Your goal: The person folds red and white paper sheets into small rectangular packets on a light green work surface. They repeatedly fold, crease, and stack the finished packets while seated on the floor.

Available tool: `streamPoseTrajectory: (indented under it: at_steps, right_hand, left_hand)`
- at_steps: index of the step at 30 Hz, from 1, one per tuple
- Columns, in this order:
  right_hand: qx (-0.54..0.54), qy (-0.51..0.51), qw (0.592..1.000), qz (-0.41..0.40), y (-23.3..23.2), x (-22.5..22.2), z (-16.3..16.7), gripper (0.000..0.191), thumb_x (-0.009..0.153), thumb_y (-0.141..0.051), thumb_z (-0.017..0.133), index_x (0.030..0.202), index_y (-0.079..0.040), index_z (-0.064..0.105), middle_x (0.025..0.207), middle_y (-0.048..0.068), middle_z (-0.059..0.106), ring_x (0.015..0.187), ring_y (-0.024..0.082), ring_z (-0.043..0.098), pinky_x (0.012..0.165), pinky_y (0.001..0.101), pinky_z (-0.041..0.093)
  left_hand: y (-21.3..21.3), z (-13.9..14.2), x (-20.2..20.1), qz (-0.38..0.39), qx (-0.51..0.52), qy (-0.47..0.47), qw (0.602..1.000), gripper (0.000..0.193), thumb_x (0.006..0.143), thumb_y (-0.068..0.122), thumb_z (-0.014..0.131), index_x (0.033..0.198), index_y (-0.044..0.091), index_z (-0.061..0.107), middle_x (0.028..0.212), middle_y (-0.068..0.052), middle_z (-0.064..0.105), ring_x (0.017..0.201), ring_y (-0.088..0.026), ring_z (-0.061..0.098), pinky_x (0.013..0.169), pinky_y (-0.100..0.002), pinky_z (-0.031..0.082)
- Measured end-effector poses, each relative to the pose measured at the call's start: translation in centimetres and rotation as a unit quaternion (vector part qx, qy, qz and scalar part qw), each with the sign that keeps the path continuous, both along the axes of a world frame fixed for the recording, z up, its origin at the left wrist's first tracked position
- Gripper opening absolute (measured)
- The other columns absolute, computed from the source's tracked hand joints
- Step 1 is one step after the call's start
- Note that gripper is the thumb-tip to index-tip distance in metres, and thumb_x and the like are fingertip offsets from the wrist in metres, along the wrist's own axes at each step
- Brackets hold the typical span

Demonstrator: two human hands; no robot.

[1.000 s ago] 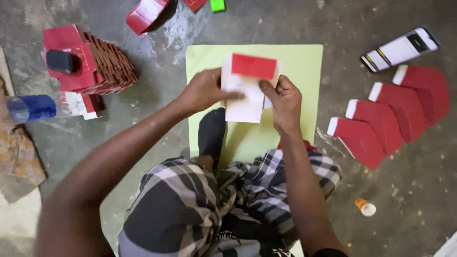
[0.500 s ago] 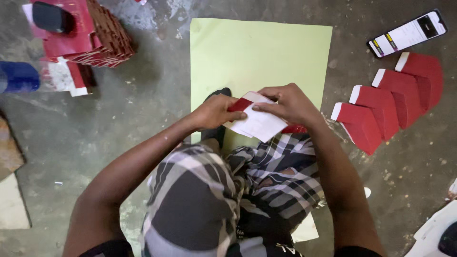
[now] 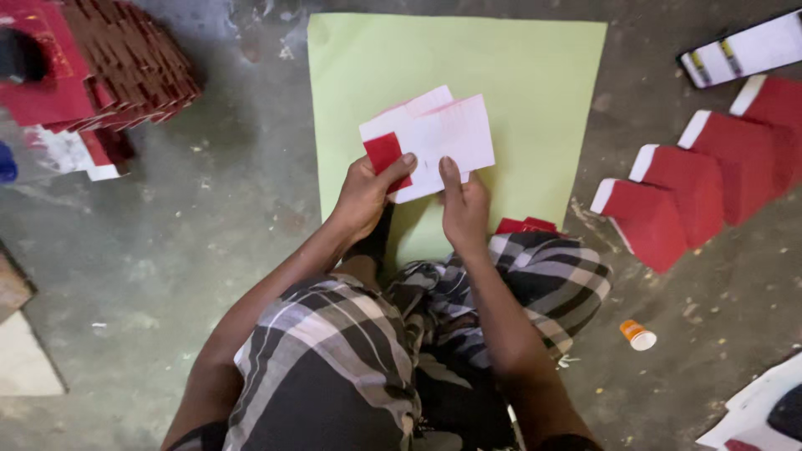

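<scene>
Grey concrete floor (image 3: 209,276), dusty and flecked with scraps, fills my view, with a pale green sheet (image 3: 518,92) spread flat on it ahead of my knees. I hold a folded card piece (image 3: 430,142) above that sheet: its face is white with a faint pink tinge, a second layer peeks out at the upper left, and a small red flap shows at its lower left corner. My left hand (image 3: 365,196) pinches that red corner, thumb on top; my right hand (image 3: 464,205) grips the bottom edge with the thumb pressed up against the white face. Both hands are closed on the piece.

Left of the sheet, well apart, sits a stack of red folded cards (image 3: 109,67). To the right lies a row of red and white finished pieces (image 3: 693,179), overlapping one another, near the sheet's right edge. A small orange-capped bottle (image 3: 638,335) lies by my right knee. Bare floor stays open between the sheet and the left stack.
</scene>
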State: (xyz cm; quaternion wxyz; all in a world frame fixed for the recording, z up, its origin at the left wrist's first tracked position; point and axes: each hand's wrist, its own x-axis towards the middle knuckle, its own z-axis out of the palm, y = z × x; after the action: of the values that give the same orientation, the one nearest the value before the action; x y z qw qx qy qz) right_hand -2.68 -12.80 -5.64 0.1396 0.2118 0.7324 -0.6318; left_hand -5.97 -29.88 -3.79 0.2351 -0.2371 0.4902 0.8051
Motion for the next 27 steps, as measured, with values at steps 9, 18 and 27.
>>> streamPoseTrajectory:
  at_steps: [9, 18, 27]
  right_hand:
    - [-0.060, -0.023, 0.998, 0.016, -1.0, -0.3, 2.2, 0.040, 0.106, -0.037, 0.061, 0.097, 0.000, 0.072, 0.069, -0.003, 0.061, 0.059, 0.005, 0.051, 0.054, 0.0252, 0.041]
    - [0.223, 0.042, 0.973, 0.029, -1.3, 0.4, 2.5, 0.058, 0.112, -0.034, 0.066, 0.066, 0.001, 0.063, 0.052, 0.004, 0.051, 0.051, 0.010, 0.043, 0.051, 0.0299, 0.033]
    - [0.070, -0.005, 0.997, -0.013, -2.5, 0.3, 4.0, 0.047, 0.104, -0.031, 0.068, 0.066, -0.004, 0.065, 0.054, -0.001, 0.057, 0.047, 0.006, 0.050, 0.045, 0.0249, 0.040]
  left_hand:
    - [-0.5, 1.0, 0.9, 0.029, 0.053, 0.040, 0.997, 0.021, 0.098, 0.016, 0.073, 0.109, -0.001, 0.070, 0.100, -0.004, 0.073, 0.090, -0.011, 0.068, 0.081, -0.029, 0.056]
    - [-1.6, 1.1, 0.3, -0.062, -0.017, 0.060, 0.996, 0.031, 0.093, 0.017, 0.077, 0.117, -0.002, 0.069, 0.103, -0.006, 0.073, 0.091, -0.012, 0.068, 0.079, -0.031, 0.057]
    - [-4.0, 2.5, -0.6, -0.139, -0.008, 0.036, 0.990, 0.038, 0.089, 0.011, 0.078, 0.124, -0.003, 0.067, 0.110, -0.004, 0.075, 0.101, -0.014, 0.069, 0.093, -0.032, 0.057]
